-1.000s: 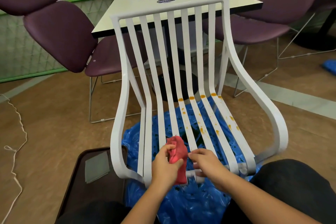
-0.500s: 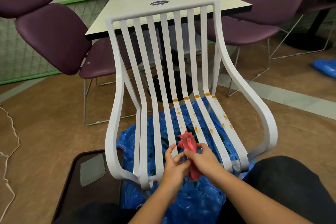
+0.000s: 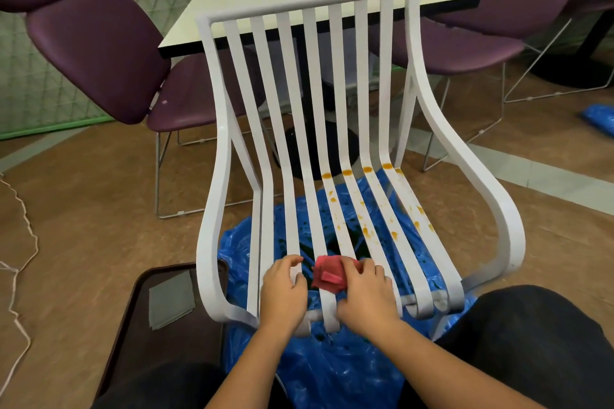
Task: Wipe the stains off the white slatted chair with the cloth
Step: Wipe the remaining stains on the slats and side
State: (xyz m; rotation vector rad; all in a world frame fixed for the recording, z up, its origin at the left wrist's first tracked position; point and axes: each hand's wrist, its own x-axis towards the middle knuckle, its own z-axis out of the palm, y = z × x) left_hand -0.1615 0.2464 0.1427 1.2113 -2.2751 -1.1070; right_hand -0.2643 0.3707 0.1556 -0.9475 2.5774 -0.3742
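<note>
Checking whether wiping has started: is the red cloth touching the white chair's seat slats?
Touching. The head view shows the right hand pressing the red cloth flat onto a seat slat, no gap visible.

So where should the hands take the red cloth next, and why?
Probably slide the red cloth up the slats toward the orange stains. The right hand presses it at the seat's front edge, and the spots lie farther back.

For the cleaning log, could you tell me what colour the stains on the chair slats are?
Orange-yellow stains, clearest in the head view.
</note>
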